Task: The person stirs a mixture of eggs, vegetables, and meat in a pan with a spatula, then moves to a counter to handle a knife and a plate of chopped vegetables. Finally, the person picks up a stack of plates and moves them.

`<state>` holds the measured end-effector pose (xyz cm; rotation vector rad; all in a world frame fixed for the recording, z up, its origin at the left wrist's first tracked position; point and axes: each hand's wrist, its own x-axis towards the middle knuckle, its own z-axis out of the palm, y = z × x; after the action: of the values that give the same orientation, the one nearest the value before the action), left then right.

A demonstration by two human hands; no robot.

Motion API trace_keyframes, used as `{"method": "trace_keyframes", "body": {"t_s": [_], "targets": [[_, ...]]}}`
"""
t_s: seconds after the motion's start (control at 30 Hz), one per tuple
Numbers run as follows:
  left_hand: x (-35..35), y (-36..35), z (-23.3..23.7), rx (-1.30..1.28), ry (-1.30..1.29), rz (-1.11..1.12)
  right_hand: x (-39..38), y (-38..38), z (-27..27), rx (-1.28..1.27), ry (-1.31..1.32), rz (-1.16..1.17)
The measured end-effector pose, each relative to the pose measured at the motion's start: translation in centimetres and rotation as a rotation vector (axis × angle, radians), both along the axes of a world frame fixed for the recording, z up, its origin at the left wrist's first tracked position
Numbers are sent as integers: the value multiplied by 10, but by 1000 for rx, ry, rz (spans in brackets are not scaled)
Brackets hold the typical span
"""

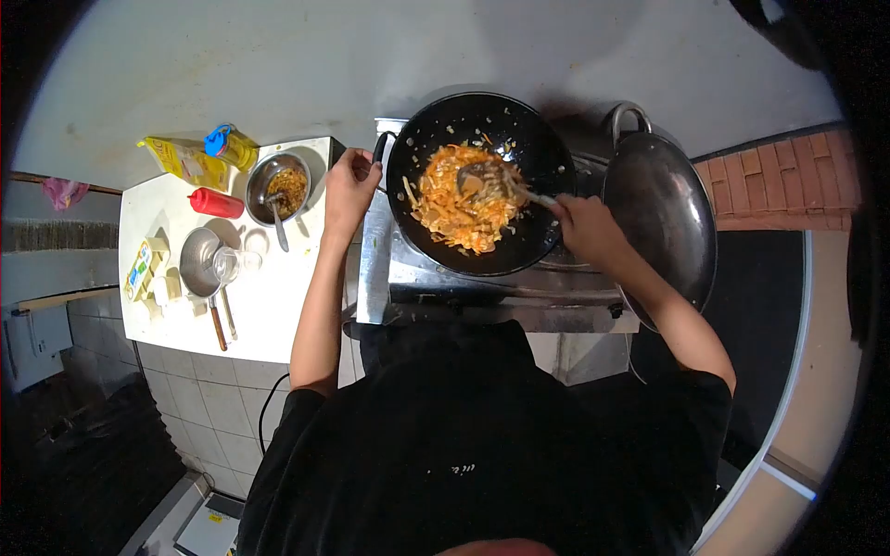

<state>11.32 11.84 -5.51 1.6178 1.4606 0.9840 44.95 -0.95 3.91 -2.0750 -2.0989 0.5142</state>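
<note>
A black wok (426, 246) sits on the stove, holding a cooked mix of orange and pale shreds (459, 218) that looks like vegetables or noodles. At its left side, my left hand (350, 190) is closed with the fingertips on the wok's handle (383, 146). My right hand (586, 227) grips the light handle of a spatula (540, 197) at the wok's right rim. The spatula's head rests among the food and is partly covered by it. Small pale bits cling to the wok's inner wall.
A second large pan (663, 213) stands right of the steel stove (417, 269). On the white table (278, 324) are a bowl of brown food with a spoon (278, 185), a saucepan (197, 264), a red squeeze bottle (216, 202), a blue-capped bottle (232, 148) and a yellow pouch (190, 165).
</note>
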Motion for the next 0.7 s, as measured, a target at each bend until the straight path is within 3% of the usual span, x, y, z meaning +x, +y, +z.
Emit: {"method": "trace_keyframes", "body": {"t_s": [0.2, 0.37, 0.43, 0.57, 0.7], "targets": [[1, -1, 2, 15, -19, 7, -2, 30, 71, -261, 41, -32], [-1, 1, -4, 27, -53, 1, 1, 43, 5, -362, 129, 28], [-2, 1, -1, 14, -1, 0, -1, 60, 18, -114, -66, 90], [2, 0, 3, 17, 8, 12, 15, 94, 67, -73, -299, 40], [3, 1, 1, 23, 6, 24, 12, 119, 54, -87, -408, 95]]}}
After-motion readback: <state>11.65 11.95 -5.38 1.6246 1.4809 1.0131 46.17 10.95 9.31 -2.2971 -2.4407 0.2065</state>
